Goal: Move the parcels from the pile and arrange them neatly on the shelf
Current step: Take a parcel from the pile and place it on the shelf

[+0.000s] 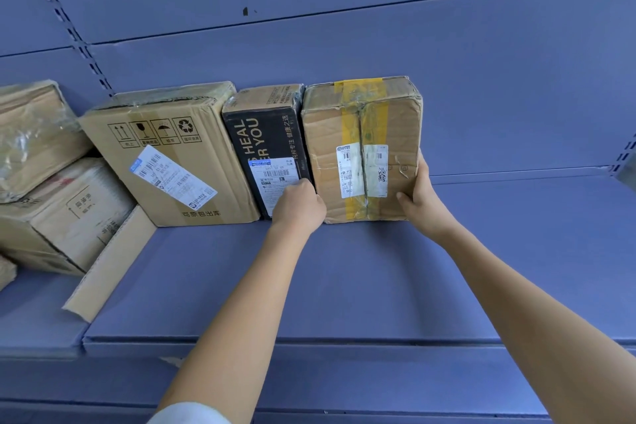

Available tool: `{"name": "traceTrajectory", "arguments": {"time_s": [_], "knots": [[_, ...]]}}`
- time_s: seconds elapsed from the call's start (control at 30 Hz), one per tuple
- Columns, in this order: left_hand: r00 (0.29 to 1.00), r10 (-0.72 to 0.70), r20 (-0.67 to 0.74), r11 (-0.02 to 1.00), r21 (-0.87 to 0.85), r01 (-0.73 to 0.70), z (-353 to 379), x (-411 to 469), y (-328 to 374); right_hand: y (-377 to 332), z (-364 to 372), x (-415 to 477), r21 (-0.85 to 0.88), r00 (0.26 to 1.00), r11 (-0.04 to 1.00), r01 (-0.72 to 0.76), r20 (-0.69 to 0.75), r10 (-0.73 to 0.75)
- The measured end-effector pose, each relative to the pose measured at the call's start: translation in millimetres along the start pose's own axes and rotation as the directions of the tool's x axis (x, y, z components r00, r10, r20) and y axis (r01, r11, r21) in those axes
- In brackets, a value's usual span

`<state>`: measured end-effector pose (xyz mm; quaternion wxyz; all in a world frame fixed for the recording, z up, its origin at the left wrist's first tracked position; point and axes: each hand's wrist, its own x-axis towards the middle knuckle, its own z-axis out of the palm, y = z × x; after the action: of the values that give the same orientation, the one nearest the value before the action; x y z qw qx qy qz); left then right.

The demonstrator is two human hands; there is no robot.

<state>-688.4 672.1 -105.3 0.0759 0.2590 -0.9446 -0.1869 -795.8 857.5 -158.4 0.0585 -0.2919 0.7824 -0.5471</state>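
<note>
A worn brown parcel (389, 120) with yellow tape and white labels stands upright on the blue shelf (309, 286), leaning against the back wall. My left hand (299, 205) grips its lower left edge, with the fingers tucked between it and the black box (266, 134) beside it. My right hand (418, 196) holds its lower right edge, thumb on the front face. Left of the black box stands a larger tan carton (165, 134) with handling symbols and a slanted label.
Several more cartons (51, 189) are stacked at the far left, one wrapped in clear plastic. A loose cardboard strip (110, 265) lies slanted on the shelf in front of them. The shelf runs on to the right of the taped parcel. Slotted uprights mark both sides of the shelf.
</note>
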Motion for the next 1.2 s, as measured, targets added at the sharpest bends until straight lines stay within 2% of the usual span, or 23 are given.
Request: {"name": "traceTrajectory", "arguments": {"time_s": [0.2,0.47,0.57,0.7,0.8,0.93,1.03,1.2], "knots": [[0.999,0.036,-0.024,0.999,0.01,-0.036,6,0,1,-1,4,0,0.004,0.999,0.999,-0.05,-0.016,0.05],[0.998,0.05,0.046,0.998,0.044,-0.052,2,-12,-3,-11,12,-10,0.015,0.989,0.993,-0.116,-0.086,0.117],[0.998,0.053,0.037,0.996,0.074,-0.055,-3,-22,-5,-15,13,-19,-0.061,0.979,0.984,-0.166,-0.131,0.157],[0.997,0.067,-0.027,0.989,0.131,-0.063,-10,-38,-2,-30,13,-31,-0.266,0.925,0.942,-0.207,-0.368,0.099],[0.992,0.092,-0.082,0.985,0.152,-0.078,-10,-52,2,-37,9,-43,-0.358,0.904,0.913,-0.197,-0.427,0.028],[0.981,0.116,-0.154,0.984,0.151,-0.093,-9,-73,3,-45,8,-62,-0.434,0.933,0.886,-0.163,-0.36,-0.005],[0.985,0.103,-0.14,0.984,0.162,-0.08,-10,-91,-3,-54,17,-75,-0.475,0.957,0.874,-0.102,-0.288,-0.045],[0.993,-0.038,-0.108,0.985,0.165,0.055,-22,-130,-40,-76,60,-86,-0.5,0.994,0.865,0.035,-0.073,-0.082]]}}
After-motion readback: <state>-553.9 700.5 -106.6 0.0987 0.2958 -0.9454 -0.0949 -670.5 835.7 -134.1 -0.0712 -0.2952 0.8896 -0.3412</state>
